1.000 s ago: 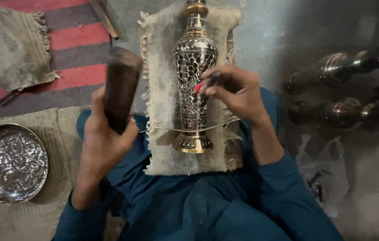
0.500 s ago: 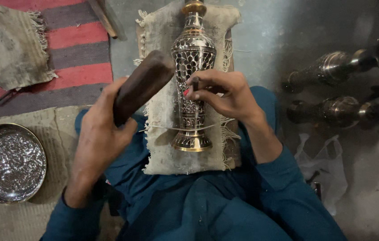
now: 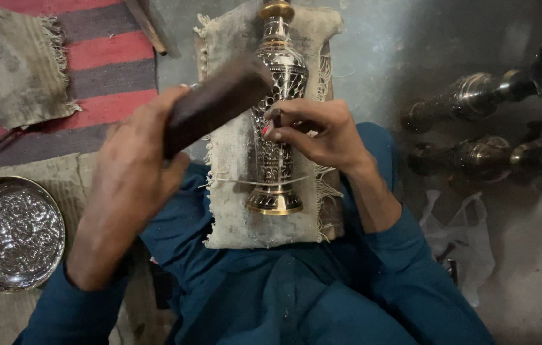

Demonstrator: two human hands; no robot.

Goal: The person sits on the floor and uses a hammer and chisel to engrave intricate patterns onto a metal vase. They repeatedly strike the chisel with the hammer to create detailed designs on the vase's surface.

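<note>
Workpiece: tall engraved silver-and-brass metal vase [image 3: 275, 128], lying lengthwise on a frayed beige burlap pad [image 3: 232, 191] across the person's lap, gold-rimmed foot toward the body, neck pointing away.
Left hand [image 3: 131, 172]: fingers wrapped tight round a dark wooden mallet block [image 3: 216, 105]; the block's far end hangs just above the vase shoulder, to the left of the right-hand grip.
Right hand [image 3: 319, 131]: fingertips pinched together on a thin dark chisel-like tool [image 3: 276, 119], its tip set on the vase belly directly beneath the grip.
Contact: cannot tell whether the mallet touches the tool head.
Tie: a thin string [image 3: 264, 183] crosses the vase stem, below the pinch.
Progress (judgement): pattern already covers most of the visible body; work sits at mid-belly; far side hidden, so the remainder is unclear.
Nearby: round embossed silver tray [image 3: 12, 233] well left of the mallet hand; several dark metal vases [image 3: 469, 96] right of the pinching hand.
</note>
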